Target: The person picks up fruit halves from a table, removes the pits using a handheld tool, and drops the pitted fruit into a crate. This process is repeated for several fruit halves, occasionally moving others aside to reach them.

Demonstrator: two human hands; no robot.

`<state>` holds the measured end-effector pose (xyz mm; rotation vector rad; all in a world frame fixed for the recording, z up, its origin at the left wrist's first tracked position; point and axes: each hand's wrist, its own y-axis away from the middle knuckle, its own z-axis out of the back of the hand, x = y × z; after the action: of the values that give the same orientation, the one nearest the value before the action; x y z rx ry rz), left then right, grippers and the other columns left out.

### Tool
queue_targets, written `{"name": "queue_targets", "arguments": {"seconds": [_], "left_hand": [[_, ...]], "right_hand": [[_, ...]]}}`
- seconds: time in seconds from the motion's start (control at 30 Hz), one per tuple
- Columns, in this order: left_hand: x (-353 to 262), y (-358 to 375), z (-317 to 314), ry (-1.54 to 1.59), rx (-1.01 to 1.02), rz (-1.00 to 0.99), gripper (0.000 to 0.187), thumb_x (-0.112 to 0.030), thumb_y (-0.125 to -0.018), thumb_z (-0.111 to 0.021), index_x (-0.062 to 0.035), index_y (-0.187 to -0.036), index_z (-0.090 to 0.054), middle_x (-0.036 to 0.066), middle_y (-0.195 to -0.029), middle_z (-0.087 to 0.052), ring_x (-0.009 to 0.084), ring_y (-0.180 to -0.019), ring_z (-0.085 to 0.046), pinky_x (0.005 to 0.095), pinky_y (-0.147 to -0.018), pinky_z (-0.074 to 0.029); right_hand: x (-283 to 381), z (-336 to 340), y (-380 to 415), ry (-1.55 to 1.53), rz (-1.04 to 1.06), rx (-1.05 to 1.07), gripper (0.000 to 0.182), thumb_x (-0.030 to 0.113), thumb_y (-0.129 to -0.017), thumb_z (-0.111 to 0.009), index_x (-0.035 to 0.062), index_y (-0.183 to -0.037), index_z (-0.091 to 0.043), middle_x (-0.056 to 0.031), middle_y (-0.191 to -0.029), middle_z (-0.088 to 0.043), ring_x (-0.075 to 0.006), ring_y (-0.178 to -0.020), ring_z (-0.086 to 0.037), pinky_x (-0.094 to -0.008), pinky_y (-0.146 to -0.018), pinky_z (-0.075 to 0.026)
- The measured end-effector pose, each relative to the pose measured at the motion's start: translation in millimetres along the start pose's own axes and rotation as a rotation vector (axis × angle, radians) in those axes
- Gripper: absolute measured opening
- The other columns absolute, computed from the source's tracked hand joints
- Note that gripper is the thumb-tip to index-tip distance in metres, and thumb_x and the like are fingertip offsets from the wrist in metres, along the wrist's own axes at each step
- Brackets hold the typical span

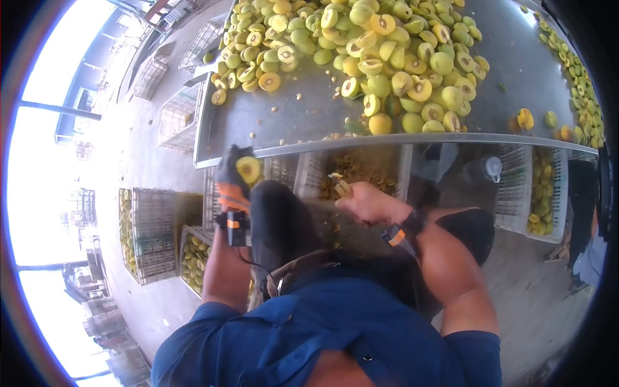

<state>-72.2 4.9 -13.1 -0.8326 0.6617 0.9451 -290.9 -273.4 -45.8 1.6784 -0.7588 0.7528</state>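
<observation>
My left hand (233, 177), in a dark glove with orange stripes, is closed on a halved yellow-green fruit (249, 169), its cut face showing, just below the metal table's edge. Bare, my right hand (367, 203) is wrapped round the handle of a small tool (340, 186), whose tip points up and left over a crate (405, 171) of brownish scraps. Whole and halved fruits (387, 58) lie heaped on the metal table (258, 122) beyond both hands, and small pits are scattered near its edge.
Fruit-filled crates (155, 226) (193, 258) stand at the left, another crate (512, 187) at the right. Beside that one is a clear plastic jug (483, 169). More crates (180, 119) stand on the floor at the upper left. Part of another person (590, 261) shows at the right edge.
</observation>
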Motion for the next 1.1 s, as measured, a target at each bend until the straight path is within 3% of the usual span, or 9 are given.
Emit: {"name": "queue_targets", "arguments": {"seconds": [0.27, 0.37, 0.5, 0.53, 0.63, 0.77, 0.9, 1.03, 1.1], "left_hand": [[-28.8, 15.6, -56.4, -0.138, 0.193, -0.136, 0.032, -0.016, -0.102, -0.067, -0.0022, -0.131, -0.072, 0.015, -0.107, -0.077, 0.0296, -0.097, -0.074, 0.0358, -0.091, -0.058], [-40.2, 15.9, -94.3, 0.229, 0.314, 0.342, 0.03, -0.013, -0.104, -0.064, -0.0004, -0.13, -0.071, 0.016, -0.11, -0.077, 0.0333, -0.099, -0.073, 0.0356, -0.089, -0.057], [-23.9, 34.4, -131.3, 0.113, 0.315, 0.027, 0.027, -0.008, -0.106, -0.057, -0.0027, -0.129, -0.071, 0.02, -0.115, -0.075, 0.0364, -0.101, -0.073, 0.0408, -0.087, -0.057], [-27.6, 32.0, -128.3, -0.287, 0.318, -0.387, 0.028, -0.007, -0.105, -0.057, -0.0034, -0.129, -0.07, 0.02, -0.117, -0.074, 0.0395, -0.101, -0.072, 0.042, -0.088, -0.057], [-54.9, 29.2, -126.9, -0.077, 0.273, 0.173, 0.03, -0.022, -0.11, -0.062, 0.0033, -0.119, -0.075, 0.009, -0.102, -0.079, 0.0176, -0.091, -0.071, 0.0301, -0.084, -0.056], [-4.6, 27.3, -102.1, 0.032, 0.155, 0.05, 0.025, -0.016, -0.108, -0.058, -0.0014, -0.12, -0.075, 0.016, -0.103, -0.078, 0.0332, -0.095, -0.073, 0.037, -0.086, -0.056], [-0.2, 15.1, -39.2, 0.23, -0.006, 0.466, 0.025, -0.018, -0.105, -0.065, -0.0013, -0.118, -0.077, 0.01, -0.105, -0.08, 0.0234, -0.094, -0.073, 0.0374, -0.086, -0.057], [-6.2, 0.9, 32.2, -0.734, 0.073, 0.349, 0.024, -0.02, -0.103, -0.068, -0.0012, -0.116, -0.077, 0.011, -0.105, -0.079, 0.0278, -0.095, -0.074, 0.0394, -0.087, -0.057], [10.4, -9.0, 32.7, -0.539, 0.083, 0.231, 0.025, -0.019, -0.101, -0.072, -0.0029, -0.12, -0.076, 0.014, -0.109, -0.079, 0.0244, -0.099, -0.074, 0.039, -0.089, -0.057]], "right_hand": [[-30.8, 0.2, -31.8, 0.726, 0.244, -0.391, 0.029, 0.023, -0.096, -0.061, -0.0028, -0.108, -0.064, -0.0301, -0.099, -0.074, -0.0495, -0.1, -0.071, -0.0563, -0.09, -0.055], [0.0, -10.5, -6.8, 0.727, 0.317, -0.46, 0.026, 0.022, -0.097, -0.06, -0.0015, -0.108, -0.062, -0.029, -0.097, -0.074, -0.0497, -0.098, -0.071, -0.0572, -0.087, -0.055], [-2.4, -13.5, -16.3, 0.741, 0.398, -0.469, 0.021, 0.017, -0.094, -0.065, -0.0005, -0.106, -0.061, -0.0284, -0.097, -0.072, -0.05, -0.095, -0.069, -0.0571, -0.083, -0.054], [-7.6, -11.5, -22.8, 0.761, 0.412, -0.465, 0.021, 0.016, -0.094, -0.065, -0.0002, -0.107, -0.061, -0.0282, -0.098, -0.072, -0.0497, -0.096, -0.069, -0.057, -0.084, -0.054], [-8.2, -1.5, -21.4, 0.849, 0.337, -0.453, 0.022, 0.016, -0.095, -0.064, 0.0, -0.109, -0.061, -0.027, -0.099, -0.072, -0.0491, -0.095, -0.069, -0.0568, -0.085, -0.054], [-6.0, 5.1, -10.3, 0.887, 0.226, -0.484, 0.023, 0.017, -0.097, -0.063, -0.0002, -0.111, -0.062, -0.0256, -0.1, -0.073, -0.0491, -0.096, -0.069, -0.0565, -0.085, -0.054], [-9.9, 9.2, -3.1, 0.919, 0.317, -0.523, 0.019, 0.015, -0.097, -0.057, -0.0006, -0.108, -0.062, -0.0273, -0.094, -0.074, -0.047, -0.092, -0.073, -0.0564, -0.081, -0.057], [-16.5, 20.1, -3.3, 0.955, 0.272, -0.496, 0.019, 0.012, -0.095, -0.058, -0.0012, -0.108, -0.062, -0.027, -0.094, -0.075, -0.0457, -0.09, -0.074, -0.0559, -0.079, -0.058], [-20.3, 24.9, -9.4, 0.95, 0.222, -0.485, 0.02, 0.013, -0.095, -0.06, -0.0004, -0.11, -0.062, -0.026, -0.095, -0.074, -0.046, -0.092, -0.073, -0.0562, -0.08, -0.057]]}}
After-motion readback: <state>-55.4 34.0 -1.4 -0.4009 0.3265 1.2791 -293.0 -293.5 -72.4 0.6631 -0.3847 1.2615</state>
